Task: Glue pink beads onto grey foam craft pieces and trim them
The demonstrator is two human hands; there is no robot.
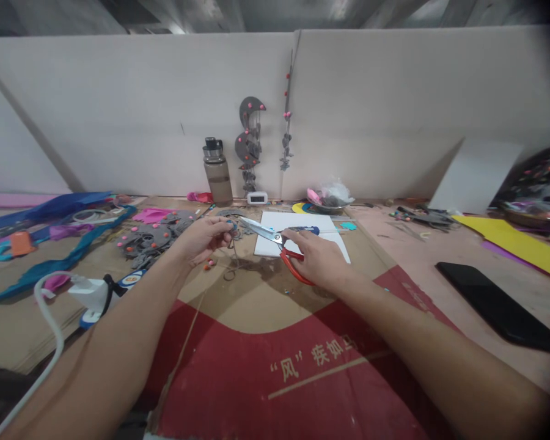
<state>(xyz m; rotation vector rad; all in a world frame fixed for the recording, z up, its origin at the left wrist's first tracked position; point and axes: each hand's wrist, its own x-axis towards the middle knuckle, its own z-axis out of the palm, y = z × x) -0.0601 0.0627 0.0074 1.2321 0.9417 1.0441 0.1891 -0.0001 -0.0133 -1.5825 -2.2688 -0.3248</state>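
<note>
My right hand (318, 256) holds red-handled scissors (296, 269), their metal blades pointing left toward my left hand (208, 238). Fingertips of my left hand are pinched on a small blue piece (231, 225), close to the blade tips. A thin grey strand (233, 260) hangs below those fingers over the cardboard (256, 311). Behind the scissors lies a white sheet (268, 247) with a blue pen-like tool (309, 230) on it. Small orange and red beads (208, 264) lie just below my left hand.
Grey felt pieces with pink dots (149, 241) and a white plug (91, 293) are at left. A bottle (217, 174), small white clock (257, 198) and bowl (327, 206) stand near the wall. A black phone (499, 305) and yellow sheet (517, 244) lie right.
</note>
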